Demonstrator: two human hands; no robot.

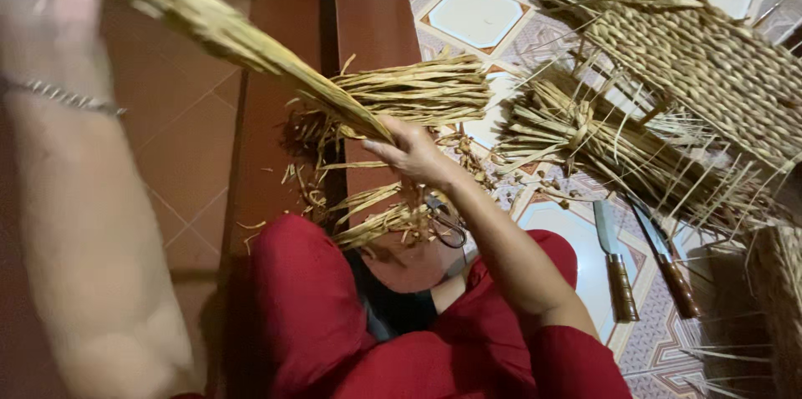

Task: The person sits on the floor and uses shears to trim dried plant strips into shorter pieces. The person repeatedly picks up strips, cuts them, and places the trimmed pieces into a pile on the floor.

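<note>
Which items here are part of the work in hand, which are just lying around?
In hand:
right hand
left hand
long straw bundle

Lying about:
cut straw bundle
two knives
scissors
woven mat
loose straw sheaf

Warm, dim indoor light is seen throughout. The left forearm (75, 223) at nine o'clock is heavily blurred; shadow is cast beneath the straw bundle (418, 91). The tiled floor (476, 15) at one o'clock is brightest.
</note>
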